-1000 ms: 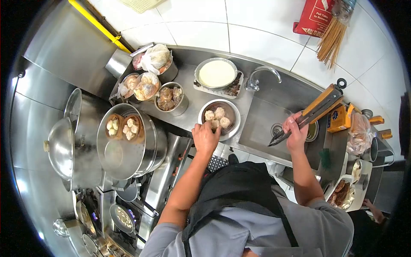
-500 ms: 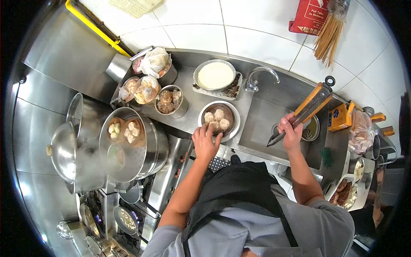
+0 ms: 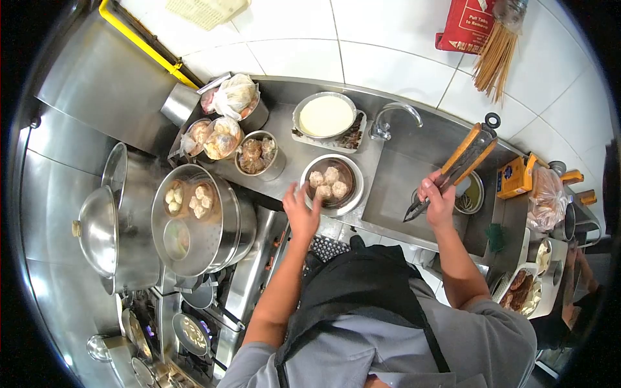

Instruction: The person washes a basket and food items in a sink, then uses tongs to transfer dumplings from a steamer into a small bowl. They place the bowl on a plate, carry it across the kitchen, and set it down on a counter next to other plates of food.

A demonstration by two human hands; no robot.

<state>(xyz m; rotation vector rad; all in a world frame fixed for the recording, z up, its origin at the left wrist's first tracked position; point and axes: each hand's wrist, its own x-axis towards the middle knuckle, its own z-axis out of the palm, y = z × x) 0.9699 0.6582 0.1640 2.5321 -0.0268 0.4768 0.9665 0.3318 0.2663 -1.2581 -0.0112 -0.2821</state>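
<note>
My right hand [image 3: 438, 200] is wrapped around a pair of tongs [image 3: 462, 158] with wooden grips and dark metal arms, held over the sink. My left hand [image 3: 301, 210] is empty, fingers apart, just left of a white plate [image 3: 308, 196]. On that plate sits a small round steamer dish with several pale dumplings [image 3: 328, 174] in it. Further left, a large steamer pot [image 3: 234, 220] stands uncovered, with small dishes of dumplings [image 3: 201, 200] inside.
The sink [image 3: 401, 187] has a faucet [image 3: 388, 123] and a metal bowl [image 3: 472, 194]. A bowl of pale liquid [image 3: 326, 116] stands behind the plate. Pots with bagged food [image 3: 223, 137] crowd the counter's left end. A pan [image 3: 191, 333] sits over a lit burner.
My left hand has come off the edge of the steamer dish and moved slightly left, its fingers spreading. The tongs have tilted a little in my right hand, their handles shifting left.
</note>
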